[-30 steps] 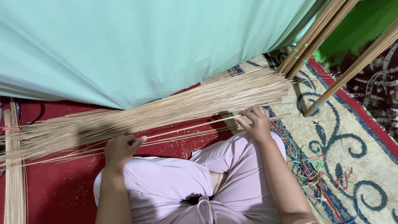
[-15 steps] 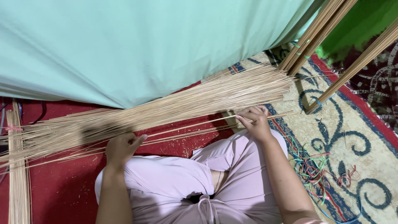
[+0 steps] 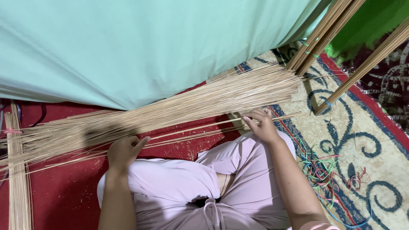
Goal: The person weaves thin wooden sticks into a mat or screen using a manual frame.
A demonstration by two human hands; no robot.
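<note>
A long loose pile of thin pale bamboo sticks (image 3: 179, 106) lies slantwise across the floor in front of my crossed legs in pale pink trousers (image 3: 179, 183). My left hand (image 3: 123, 151) rests on the near edge of the pile, fingers curled over a few sticks. My right hand (image 3: 260, 124) pinches a few separate sticks (image 3: 200, 127) that lie just in front of the main pile, near its right end.
A mint-green cloth (image 3: 149, 47) hangs over the far side. A tied stick bundle (image 3: 19, 179) lies at the left on the red mat (image 3: 55, 196). More bundles (image 3: 328, 34) lean at the upper right. Coloured string scraps (image 3: 324, 166) litter the patterned carpet (image 3: 366, 140).
Both hands stay on the sticks; my right hand has shifted slightly on the separate sticks. The view has drifted a little.
</note>
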